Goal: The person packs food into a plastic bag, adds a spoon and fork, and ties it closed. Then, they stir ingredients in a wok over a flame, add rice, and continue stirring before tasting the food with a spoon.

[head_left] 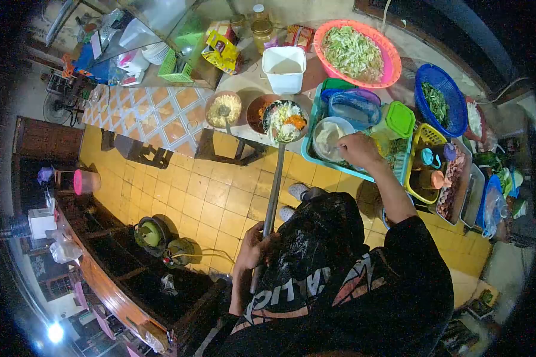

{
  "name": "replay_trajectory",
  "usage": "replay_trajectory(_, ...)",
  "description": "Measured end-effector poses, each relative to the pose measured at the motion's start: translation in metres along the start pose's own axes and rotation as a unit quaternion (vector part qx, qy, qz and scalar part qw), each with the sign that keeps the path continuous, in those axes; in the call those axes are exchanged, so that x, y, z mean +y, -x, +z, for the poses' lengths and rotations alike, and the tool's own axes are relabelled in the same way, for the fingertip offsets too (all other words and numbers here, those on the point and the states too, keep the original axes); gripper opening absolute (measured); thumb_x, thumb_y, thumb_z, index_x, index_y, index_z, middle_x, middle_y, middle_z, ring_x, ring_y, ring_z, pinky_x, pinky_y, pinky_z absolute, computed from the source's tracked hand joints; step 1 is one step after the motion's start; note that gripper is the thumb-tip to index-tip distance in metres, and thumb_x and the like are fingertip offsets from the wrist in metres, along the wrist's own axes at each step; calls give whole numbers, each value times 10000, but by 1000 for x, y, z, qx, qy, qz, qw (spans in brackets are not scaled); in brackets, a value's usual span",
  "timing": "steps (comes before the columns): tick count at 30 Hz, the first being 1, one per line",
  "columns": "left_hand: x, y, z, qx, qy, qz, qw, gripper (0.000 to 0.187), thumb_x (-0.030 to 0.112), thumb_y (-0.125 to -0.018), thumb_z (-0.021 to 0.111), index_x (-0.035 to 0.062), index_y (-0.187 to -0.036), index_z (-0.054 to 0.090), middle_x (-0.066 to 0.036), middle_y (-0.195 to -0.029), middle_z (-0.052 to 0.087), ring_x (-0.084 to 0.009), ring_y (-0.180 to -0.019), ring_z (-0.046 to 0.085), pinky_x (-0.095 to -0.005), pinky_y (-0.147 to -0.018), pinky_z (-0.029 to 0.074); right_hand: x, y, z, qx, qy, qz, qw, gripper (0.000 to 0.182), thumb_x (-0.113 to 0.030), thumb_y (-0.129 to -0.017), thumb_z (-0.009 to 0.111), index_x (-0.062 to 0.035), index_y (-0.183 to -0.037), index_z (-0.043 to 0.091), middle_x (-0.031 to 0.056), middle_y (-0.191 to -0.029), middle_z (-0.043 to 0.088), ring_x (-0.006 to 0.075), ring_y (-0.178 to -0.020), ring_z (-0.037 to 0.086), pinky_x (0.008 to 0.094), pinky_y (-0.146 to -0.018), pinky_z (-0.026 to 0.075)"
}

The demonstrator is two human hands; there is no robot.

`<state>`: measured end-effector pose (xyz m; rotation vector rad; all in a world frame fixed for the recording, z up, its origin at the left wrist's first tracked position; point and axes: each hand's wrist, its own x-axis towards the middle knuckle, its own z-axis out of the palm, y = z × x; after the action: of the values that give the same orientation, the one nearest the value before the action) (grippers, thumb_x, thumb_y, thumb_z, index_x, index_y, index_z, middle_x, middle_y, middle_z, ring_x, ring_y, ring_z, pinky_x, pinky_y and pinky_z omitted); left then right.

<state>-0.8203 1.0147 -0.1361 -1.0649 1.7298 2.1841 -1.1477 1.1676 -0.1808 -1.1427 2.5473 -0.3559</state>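
My left hand (pixel 253 245) is wrapped round the handle of a long-handled ladle (pixel 277 178). Chopped vegetables (pixel 284 116), pale and green with an orange patch, fill the ladle's bowl, which is over the counter's edge beside a dish of red-orange paste (pixel 256 113). Over on the right, my right hand (pixel 358 147) is closed at the rim of a round translucent tub (pixel 329 138) with white contents. Whatever its fingers hold is hidden. That tub sits in a turquoise tray (pixel 308 149) among other containers, including one with a bright green lid (pixel 401 119).
A bowl of yellowish crumbs with a spoon (pixel 223 110) and a white square bucket (pixel 284 68) are on the counter. Behind are an orange basin of shredded cabbage (pixel 323 44) and a blue basket of greens (pixel 423 74). A yellow basket (pixel 420 178) and a meat tray (pixel 451 199) stand rightward.
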Motion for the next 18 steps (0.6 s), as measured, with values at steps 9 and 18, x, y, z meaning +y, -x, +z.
replay_trajectory(9,7,2,4,-1,17,11,1000,205,135,-821,591,-6,-896,463,-17,-513,456,-102,-367,418,-231,-349,335,-5,6,-17,16,-12,45,999,171,-213,-742,551,-161,-852,672,126,-821,641,317,-786,608,424,-725,483)
replay_trajectory(18,6,7,4,-6,33,42,999,196,118,-830,576,-2,-931,460,-25,-554,487,-97,-364,404,-227,-347,330,-20,10,-50,190,-26,-36,981,193,-177,-786,530,-135,-934,647,98,-920,624,313,-787,601,430,-675,496)
